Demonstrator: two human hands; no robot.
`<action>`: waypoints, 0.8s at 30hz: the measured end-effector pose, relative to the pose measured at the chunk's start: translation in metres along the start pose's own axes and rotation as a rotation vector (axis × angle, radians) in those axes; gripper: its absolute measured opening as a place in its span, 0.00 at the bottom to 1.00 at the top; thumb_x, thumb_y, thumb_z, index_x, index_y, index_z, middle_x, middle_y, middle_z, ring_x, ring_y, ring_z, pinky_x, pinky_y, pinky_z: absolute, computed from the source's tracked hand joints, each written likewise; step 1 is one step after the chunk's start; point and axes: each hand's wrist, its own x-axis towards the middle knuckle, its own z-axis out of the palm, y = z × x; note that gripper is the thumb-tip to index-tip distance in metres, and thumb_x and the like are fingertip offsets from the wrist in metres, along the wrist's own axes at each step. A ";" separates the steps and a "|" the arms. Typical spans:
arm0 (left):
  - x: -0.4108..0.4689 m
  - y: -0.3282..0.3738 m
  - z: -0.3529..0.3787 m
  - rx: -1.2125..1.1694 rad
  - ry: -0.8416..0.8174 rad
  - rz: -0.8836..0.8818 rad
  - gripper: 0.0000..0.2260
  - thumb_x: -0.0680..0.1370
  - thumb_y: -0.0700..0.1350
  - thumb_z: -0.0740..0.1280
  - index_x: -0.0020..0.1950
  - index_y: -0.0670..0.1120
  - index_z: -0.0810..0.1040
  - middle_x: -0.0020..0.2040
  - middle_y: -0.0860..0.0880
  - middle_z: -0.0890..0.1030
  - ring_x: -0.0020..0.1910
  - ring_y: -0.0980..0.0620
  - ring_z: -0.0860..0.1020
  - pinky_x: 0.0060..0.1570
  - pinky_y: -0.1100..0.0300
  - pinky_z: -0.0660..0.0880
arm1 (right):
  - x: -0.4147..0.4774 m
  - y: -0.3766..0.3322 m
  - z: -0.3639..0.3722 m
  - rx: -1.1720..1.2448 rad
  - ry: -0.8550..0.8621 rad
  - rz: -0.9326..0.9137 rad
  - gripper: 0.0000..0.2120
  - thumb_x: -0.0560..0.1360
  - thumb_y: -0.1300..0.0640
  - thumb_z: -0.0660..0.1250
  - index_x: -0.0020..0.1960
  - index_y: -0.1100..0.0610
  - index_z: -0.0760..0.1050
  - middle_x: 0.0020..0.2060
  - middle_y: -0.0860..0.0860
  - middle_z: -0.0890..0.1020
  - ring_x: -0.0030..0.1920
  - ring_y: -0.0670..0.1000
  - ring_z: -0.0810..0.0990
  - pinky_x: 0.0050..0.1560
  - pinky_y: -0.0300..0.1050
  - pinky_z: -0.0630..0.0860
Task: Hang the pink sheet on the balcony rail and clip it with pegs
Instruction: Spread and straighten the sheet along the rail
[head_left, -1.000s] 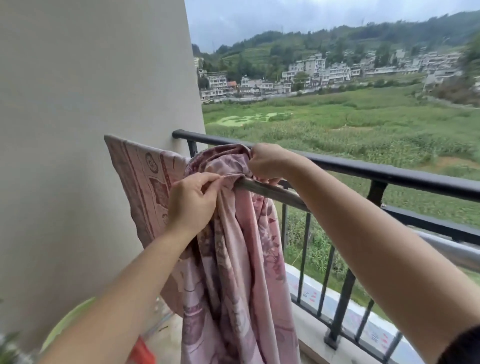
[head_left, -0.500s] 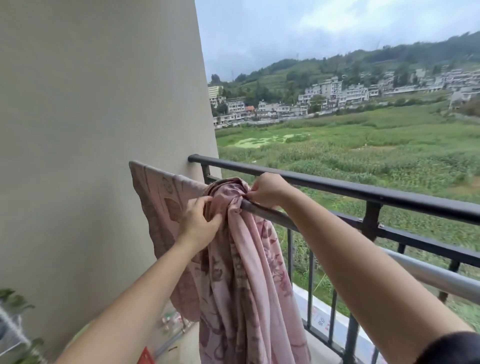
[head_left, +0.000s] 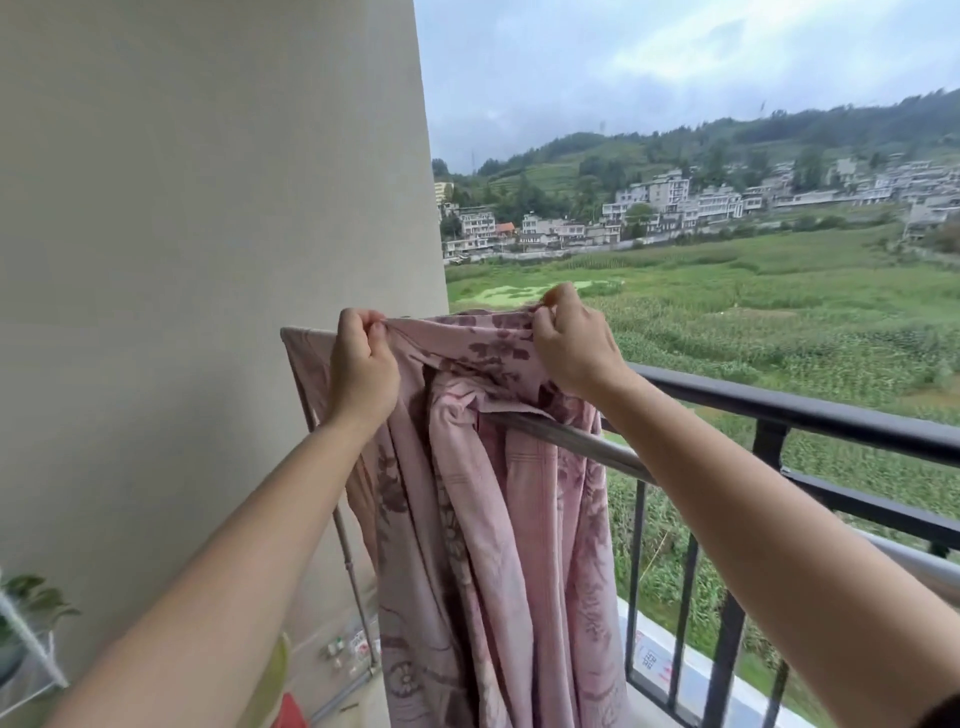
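Both hands have lifted the pink sheet (head_left: 483, 499) edge up off the silver bar (head_left: 571, 441) vs 0.5 s ago, when it sat bunched there. Left hand (head_left: 361, 364) & right hand (head_left: 571, 343) each pinch the top hem, stretched between them. Rest hangs over bar, inside black balcony rail (head_left: 810, 415). Looks like spreading step; no pegs in view yet.

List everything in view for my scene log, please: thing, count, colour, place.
pink sheet: one, pink with a darker print, bunched over the silver pole, top edge lifted.
silver pole: one, grey metal, running inside the railing.
balcony rail: one, black, right side, with upright bars.
wall: one, beige, left.
potted plant: one, green, lower left edge.
pegs: none visible.
left hand: pinching the sheet's top edge.
right hand: pinching the same edge, further right.
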 end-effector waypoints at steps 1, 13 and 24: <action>0.001 -0.001 -0.002 0.016 -0.003 0.010 0.05 0.84 0.38 0.55 0.55 0.44 0.69 0.42 0.58 0.67 0.41 0.57 0.68 0.43 0.67 0.62 | -0.002 0.003 0.002 -0.052 0.008 -0.101 0.14 0.82 0.47 0.55 0.60 0.57 0.65 0.43 0.53 0.83 0.35 0.53 0.78 0.36 0.51 0.75; -0.017 -0.086 -0.002 0.433 -0.397 0.283 0.22 0.76 0.62 0.56 0.53 0.49 0.81 0.43 0.48 0.72 0.43 0.48 0.76 0.44 0.56 0.73 | -0.012 0.034 0.011 -0.732 -0.286 -0.042 0.18 0.76 0.33 0.63 0.48 0.48 0.77 0.44 0.49 0.77 0.41 0.52 0.78 0.39 0.47 0.79; 0.017 -0.080 0.010 0.313 -0.058 0.100 0.20 0.81 0.58 0.60 0.36 0.46 0.73 0.30 0.51 0.73 0.31 0.47 0.74 0.29 0.54 0.66 | 0.005 -0.001 0.046 -0.187 -0.172 0.116 0.16 0.83 0.57 0.56 0.68 0.58 0.73 0.59 0.60 0.81 0.55 0.59 0.80 0.53 0.53 0.78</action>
